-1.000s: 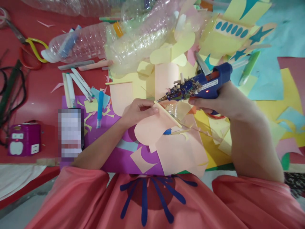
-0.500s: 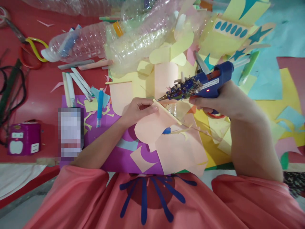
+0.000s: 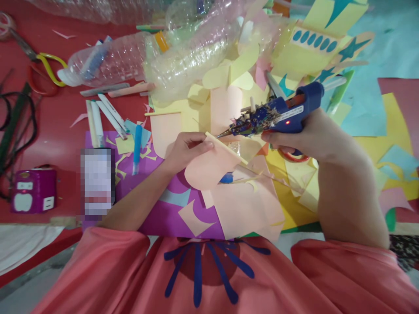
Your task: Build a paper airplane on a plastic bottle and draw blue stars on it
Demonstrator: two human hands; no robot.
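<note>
Between the thumb and fingers of my left hand is a peach paper cutout with a rounded lower edge and a narrow pale-yellow strip along its top edge. My right hand is wrapped round a blue hot glue gun, its red light lit and its front crusted with debris. The metal nozzle points left, close to the strip's upper end; whether it touches cannot be made out. A similar peach cutout with a yellow strip lies behind my left hand. Peach paper sheets lie beneath the held piece.
Clear plastic bottles lie across the back. Scissors with yellow and red handles are at the far left, above a purple box. Markers, a blue pen and a phone-like blurred object lie left of my hand.
The nozzle has drawn slightly away from the strip's upper end as the glue gun shifted a little right. My left hand and the cutout have moved slightly up and left.
</note>
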